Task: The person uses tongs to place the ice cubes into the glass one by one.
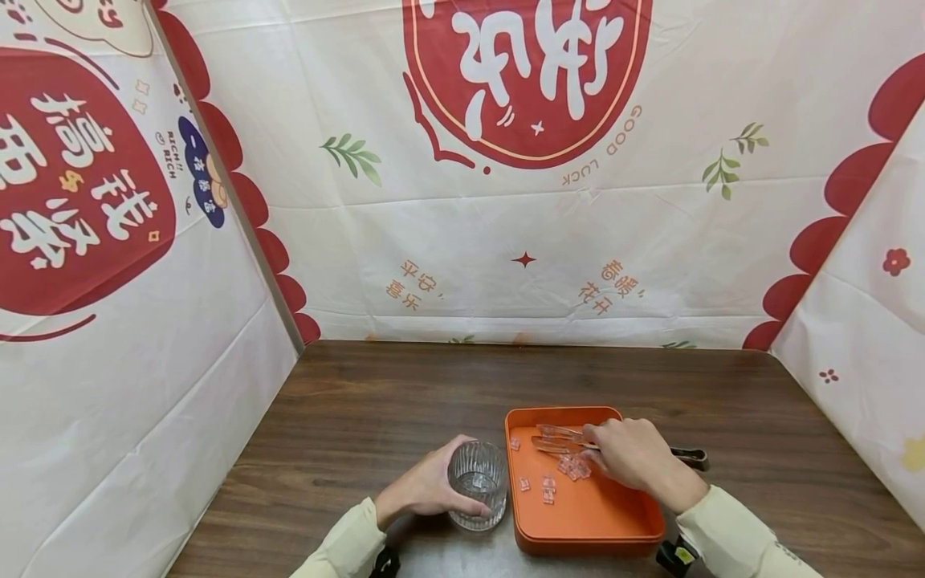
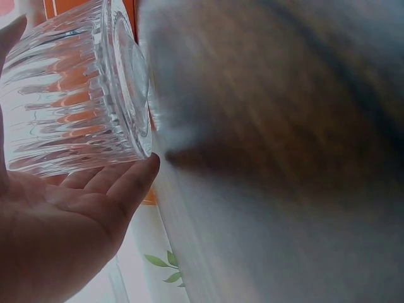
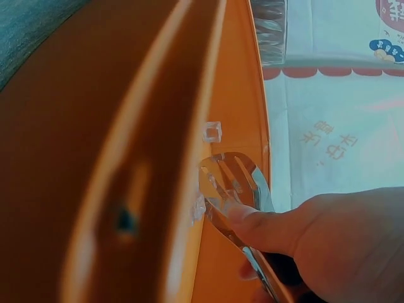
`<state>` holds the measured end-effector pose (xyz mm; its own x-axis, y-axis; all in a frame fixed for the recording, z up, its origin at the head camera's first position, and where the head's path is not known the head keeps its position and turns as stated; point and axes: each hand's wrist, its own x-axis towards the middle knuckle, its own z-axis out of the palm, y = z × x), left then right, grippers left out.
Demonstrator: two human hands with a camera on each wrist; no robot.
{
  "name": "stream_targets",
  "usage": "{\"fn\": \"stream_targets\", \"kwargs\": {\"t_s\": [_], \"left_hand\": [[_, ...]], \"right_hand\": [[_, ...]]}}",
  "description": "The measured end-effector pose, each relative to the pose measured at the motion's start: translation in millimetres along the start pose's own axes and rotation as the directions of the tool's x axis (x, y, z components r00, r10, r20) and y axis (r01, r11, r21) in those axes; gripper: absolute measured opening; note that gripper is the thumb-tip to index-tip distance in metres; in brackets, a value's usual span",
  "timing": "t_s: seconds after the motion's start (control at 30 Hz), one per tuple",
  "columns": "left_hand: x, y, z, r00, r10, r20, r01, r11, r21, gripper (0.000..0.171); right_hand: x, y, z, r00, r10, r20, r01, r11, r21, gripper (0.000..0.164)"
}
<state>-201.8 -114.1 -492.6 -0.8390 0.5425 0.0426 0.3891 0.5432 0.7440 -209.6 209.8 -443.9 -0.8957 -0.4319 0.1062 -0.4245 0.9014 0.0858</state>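
While the left hand (image 1: 433,485) grips the glass (image 1: 478,488), the right hand (image 1: 630,454), pinching the tongs (image 1: 555,449), should squeeze softly so no clear cubes (image 1: 573,467) slip.

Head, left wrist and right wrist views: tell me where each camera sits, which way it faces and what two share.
Head: worn on the head, looking forward and down at the table and orange tray; left hand, right hand and both sleeves show.
Left wrist: on the left wrist, looking at the glass; part of the left hand shows.
Right wrist: on the right wrist, looking across the orange tray at the tongs; part of the right hand shows.
Shared: head and left wrist both show the left hand holding the glass.
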Motion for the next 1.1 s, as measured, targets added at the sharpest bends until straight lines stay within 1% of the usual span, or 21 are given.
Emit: {"fn": "stream_targets", "kwargs": {"t_s": [0.13, 0.27, 0.47, 0.77, 1.1], "left_hand": [[-0.3, 0.5, -0.1, 1.000, -0.017, 0.001, 0.017, 1.000, 0.006, 0.086], [-0.5, 0.8, 0.0, 1.000, -0.029, 0.003, 0.029, 1.000, 0.010, 0.087], [0.1, 1.2, -0.3, 1.000, -0.019, 0.002, 0.019, 1.000, 0.004, 0.086], [-0.1, -0.1, 1.0, 1.000, -0.008, 0.007, 0.008, 1.000, -0.008, 0.085], [0.0, 0.4, 0.1, 1.000, -0.018, 0.008, 0.018, 1.000, 0.006, 0.088]], "right_hand": [[0.0, 0.3, 0.6, 1.000, 0.004, 0.003, -0.005, 1.000, 0.015, 0.018], [-0.9, 1.3, 1.3, 1.000, -0.013, -0.027, 0.013, 1.000, 0.009, 0.018], [-1.0, 2.6, 2.6, 0.998, -0.025, -0.051, 0.025, 1.000, 0.004, 0.019], [-0.8, 2.9, 2.9, 0.999, -0.022, -0.028, 0.022, 1.000, 0.014, 0.018], [-1.7, 3.8, -1.8, 0.995, -0.052, -0.082, 0.052, 0.999, 0.000, 0.022]]}}
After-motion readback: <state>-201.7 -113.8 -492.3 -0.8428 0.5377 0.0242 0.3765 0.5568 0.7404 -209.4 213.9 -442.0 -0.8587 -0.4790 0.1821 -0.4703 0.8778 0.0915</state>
